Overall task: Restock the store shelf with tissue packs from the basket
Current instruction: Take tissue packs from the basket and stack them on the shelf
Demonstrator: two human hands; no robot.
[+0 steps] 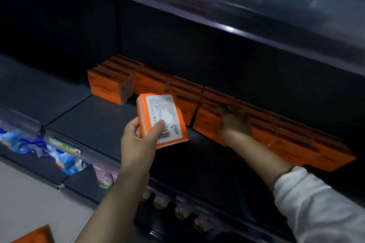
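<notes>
My left hand [139,140] grips an orange tissue pack [163,119] with a white printed label, held tilted above the dark shelf board [94,120]. My right hand [234,123] rests on the top and front of an orange pack [206,122] standing in the row of orange tissue packs [292,140] along the back of the shelf. More orange packs [110,83] stand at the left end of the row. An orange corner [36,235] shows at the bottom left; no basket is in view.
The shelf above [256,31] overhangs the row. A price strip [65,147] runs along the shelf's front edge. Below it, blue-and-white bags [61,159] and pink bottles [103,180] fill the lower shelf. Pale floor [23,199] lies at the bottom left.
</notes>
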